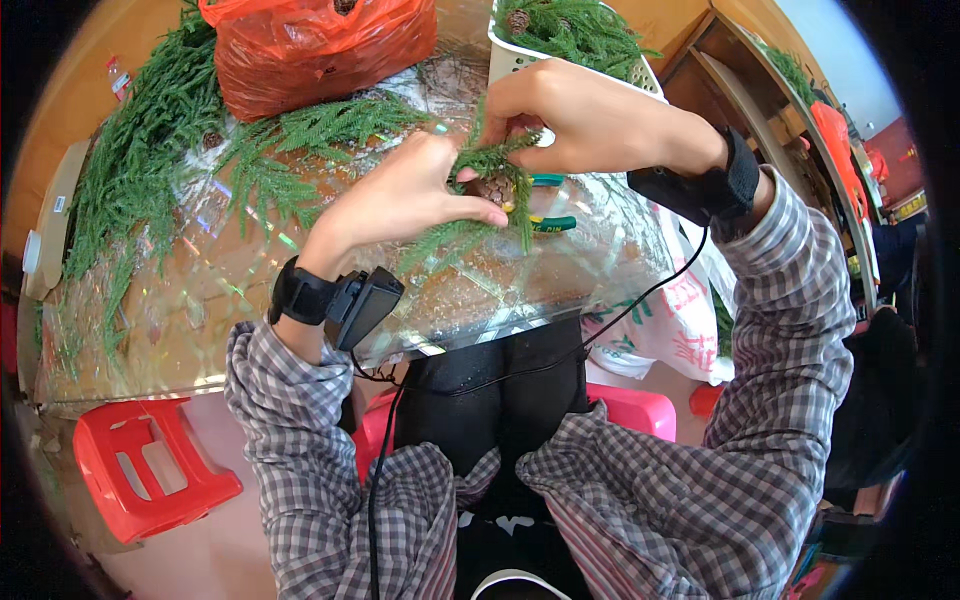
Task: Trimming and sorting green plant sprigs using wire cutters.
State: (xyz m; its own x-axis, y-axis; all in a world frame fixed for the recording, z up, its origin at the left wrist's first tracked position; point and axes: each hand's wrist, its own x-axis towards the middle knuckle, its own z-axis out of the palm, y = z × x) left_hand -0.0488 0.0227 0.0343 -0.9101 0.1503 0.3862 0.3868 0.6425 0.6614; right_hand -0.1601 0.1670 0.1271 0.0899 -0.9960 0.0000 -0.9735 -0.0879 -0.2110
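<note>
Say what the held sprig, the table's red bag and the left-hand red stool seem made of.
Green sprig: probably matt plastic, given its uniform needles.
Red bag: thin plastic film, crinkled and translucent.
Red stool: likely rigid plastic, smooth and glossy.

Checked grey sleeves (790, 290) meet black wristbands (302, 291) with thin black cables (372, 500).

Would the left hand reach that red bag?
Probably yes: the red bag sits beyond the left hand, with only low branches between, though that hand is busy with a sprig.
</note>
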